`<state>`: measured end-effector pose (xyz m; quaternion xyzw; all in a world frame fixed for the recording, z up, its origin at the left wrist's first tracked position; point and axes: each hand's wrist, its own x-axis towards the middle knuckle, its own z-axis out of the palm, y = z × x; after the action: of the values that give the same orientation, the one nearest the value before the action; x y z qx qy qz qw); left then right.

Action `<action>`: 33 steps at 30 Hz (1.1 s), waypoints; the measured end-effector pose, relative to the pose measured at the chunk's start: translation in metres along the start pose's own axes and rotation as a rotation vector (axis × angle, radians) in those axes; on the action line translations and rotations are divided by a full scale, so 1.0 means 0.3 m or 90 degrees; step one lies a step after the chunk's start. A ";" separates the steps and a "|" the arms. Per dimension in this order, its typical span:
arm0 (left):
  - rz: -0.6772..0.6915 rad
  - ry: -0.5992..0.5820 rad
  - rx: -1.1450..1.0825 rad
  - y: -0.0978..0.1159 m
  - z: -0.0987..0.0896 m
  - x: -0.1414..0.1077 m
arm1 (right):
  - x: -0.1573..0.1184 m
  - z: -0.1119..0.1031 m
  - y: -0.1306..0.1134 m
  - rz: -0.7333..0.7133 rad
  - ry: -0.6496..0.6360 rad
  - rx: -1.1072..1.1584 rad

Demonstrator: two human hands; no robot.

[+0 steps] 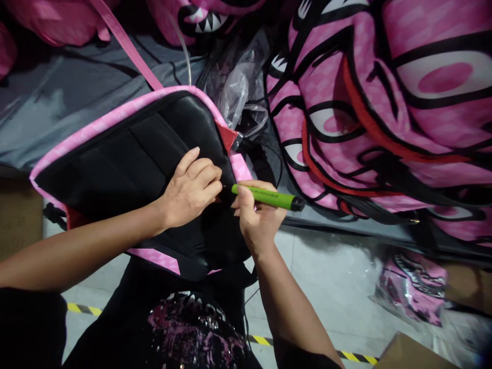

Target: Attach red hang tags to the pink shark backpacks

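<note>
A backpack [154, 148] lies with its black padded back panel facing up and pink checked trim around its edge. My left hand [192, 187] rests on this panel, fingers curled and pinched together near its right side; whatever they may grip is hidden. In my right hand [259, 215] is a green marker pen [265, 196], held between thumb and fingers just right of the panel. Its black end points right, and its other end faces my left fingertips. A red corner tab [226, 136] shows on the backpack's upper right edge.
Several pink backpacks with eye and tooth prints, such as one large backpack [346, 113], crowd the right of the grey-covered table [46, 102]. Clear plastic bags [238, 84] lie behind my work. A wrapped pink item [413, 287] and a cardboard box [415, 353] are lower right.
</note>
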<state>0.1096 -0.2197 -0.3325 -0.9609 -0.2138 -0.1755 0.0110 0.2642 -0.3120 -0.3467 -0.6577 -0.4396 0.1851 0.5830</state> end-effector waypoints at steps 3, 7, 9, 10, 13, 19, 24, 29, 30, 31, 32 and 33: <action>0.008 0.011 0.015 0.010 0.004 -0.003 | 0.002 0.003 0.002 -0.007 0.014 -0.004; 0.023 0.005 0.019 -0.009 -0.020 0.020 | 0.001 -0.012 0.014 -0.012 0.001 -0.029; 0.087 -0.049 0.021 -0.051 -0.064 0.048 | -0.011 -0.029 0.019 -0.025 0.033 -0.025; 0.122 -0.089 0.033 -0.078 -0.095 0.064 | -0.020 -0.037 0.020 -0.043 0.037 -0.011; 0.138 -0.198 0.112 -0.147 -0.202 0.099 | -0.048 -0.037 0.011 -0.139 -0.029 0.014; 0.027 -0.241 0.047 -0.067 -0.449 0.062 | -0.054 0.026 -0.126 -0.471 -0.084 -0.074; -0.151 -0.152 -0.118 0.078 -0.645 -0.008 | -0.049 -0.068 -0.344 -0.477 -0.149 -0.128; -0.175 -0.186 -0.231 0.046 -0.540 -0.064 | -0.080 -0.090 -0.272 -0.472 -0.275 -0.153; -0.146 -0.157 -0.180 0.026 -0.490 -0.068 | -0.086 -0.078 -0.220 -0.480 -0.279 -0.161; -0.115 -0.125 -0.120 0.007 -0.440 -0.068 | -0.092 -0.064 -0.168 -0.482 -0.276 -0.180; -0.089 -0.101 -0.062 -0.010 -0.394 -0.065 | -0.098 -0.053 -0.121 -0.474 -0.268 -0.203; -0.069 -0.096 -0.017 -0.024 -0.352 -0.057 | -0.105 -0.044 -0.083 -0.466 -0.257 -0.219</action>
<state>0.0569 -0.2302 -0.2396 -0.9586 -0.2631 -0.1059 -0.0274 0.2480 -0.3467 -0.3286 -0.4971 -0.7725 0.0151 0.3949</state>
